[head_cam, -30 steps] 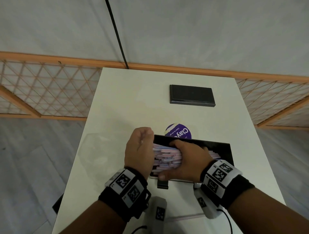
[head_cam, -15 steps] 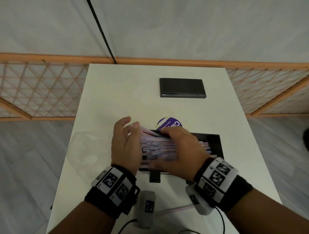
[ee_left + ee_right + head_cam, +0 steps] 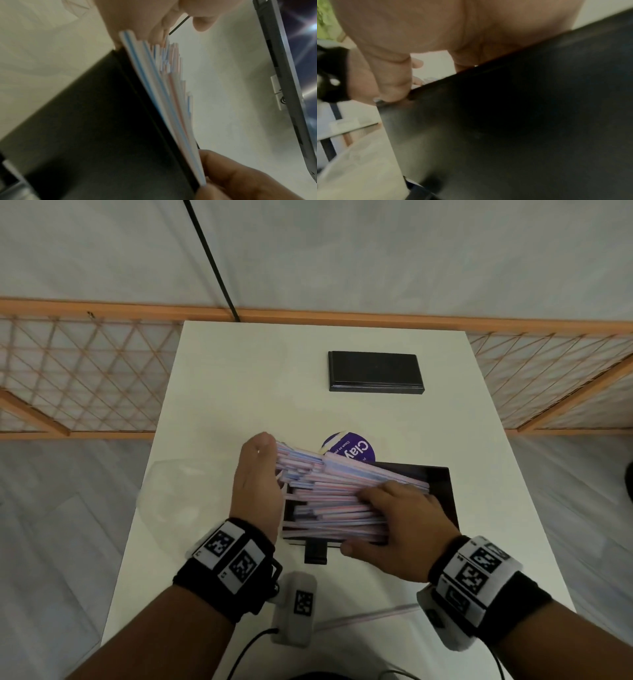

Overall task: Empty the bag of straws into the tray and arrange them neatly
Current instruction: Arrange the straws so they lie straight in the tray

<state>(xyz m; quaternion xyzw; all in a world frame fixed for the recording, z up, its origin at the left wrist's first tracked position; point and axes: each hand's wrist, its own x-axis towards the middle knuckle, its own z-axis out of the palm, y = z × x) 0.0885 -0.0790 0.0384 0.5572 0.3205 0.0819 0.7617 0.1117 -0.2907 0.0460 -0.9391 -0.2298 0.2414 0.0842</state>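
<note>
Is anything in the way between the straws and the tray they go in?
Nothing visible is. The straws already lie in a heap over the black tray, left ends sticking out past its left edge. The left hand presses flat on those ends; the right hand holds the heap from above.

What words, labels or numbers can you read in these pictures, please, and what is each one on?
"Clay": large white letters, seen rotated, on the round purple sticker behind the black tray.
Smaller white lines beside it on the same sticker: too small to read.
Black-and-white square markers on both wristbands: coded patterns, no legible words.
</note>
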